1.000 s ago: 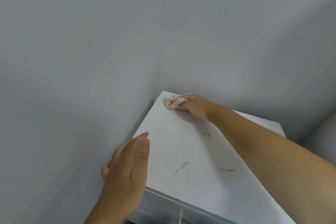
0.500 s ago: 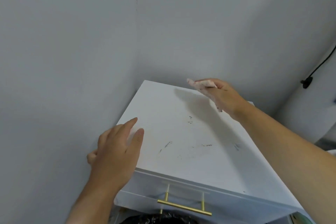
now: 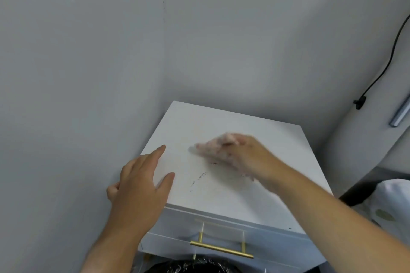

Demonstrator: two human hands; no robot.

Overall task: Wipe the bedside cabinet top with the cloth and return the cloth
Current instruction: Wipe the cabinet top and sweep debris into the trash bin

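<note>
A pinkish cloth (image 3: 210,147) is clenched in the right hand (image 3: 246,155), pressed flat on the white bedside cabinet top (image 3: 255,195) around its middle, blurred by motion. Just toward the person from that grip, a few dark smudges (image 3: 198,179) are left on the surface. The left hand (image 3: 142,186) is spread open, nothing grasped, resting on the cabinet's left edge. A gold drawer handle (image 3: 221,249) is seen below.
</note>
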